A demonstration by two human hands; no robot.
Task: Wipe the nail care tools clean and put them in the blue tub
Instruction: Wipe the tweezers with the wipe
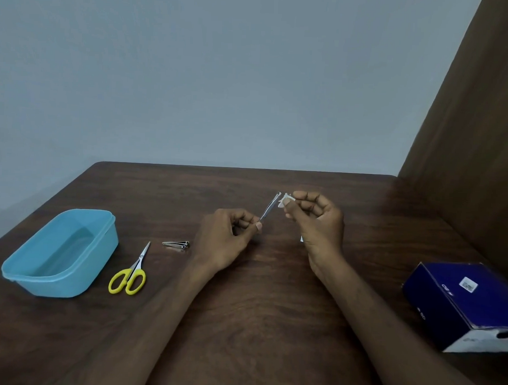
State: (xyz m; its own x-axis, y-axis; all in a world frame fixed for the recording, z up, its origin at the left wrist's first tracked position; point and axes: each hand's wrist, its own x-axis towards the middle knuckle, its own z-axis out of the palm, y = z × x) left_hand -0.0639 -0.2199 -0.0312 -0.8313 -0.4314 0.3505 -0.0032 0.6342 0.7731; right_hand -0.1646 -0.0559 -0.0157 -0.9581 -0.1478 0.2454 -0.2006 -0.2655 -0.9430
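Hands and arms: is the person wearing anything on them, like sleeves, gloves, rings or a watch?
No. The left hand and right hand are bare, with no gloves, and no rings that I can see. Both forearms are uncovered as far as the picture shows, with no sleeves, watch or bracelets.

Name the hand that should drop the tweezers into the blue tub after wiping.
Left. The left hand already pinches the tweezers, and the blue tub sits on its side; the right hand holds the wipe.

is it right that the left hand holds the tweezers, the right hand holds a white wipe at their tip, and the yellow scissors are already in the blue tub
Not quite. In the head view the yellow scissors lie on the table beside the blue tub, not in it. The rest holds: the left hand holds the tweezers and the right hand holds a white wipe at their tip.
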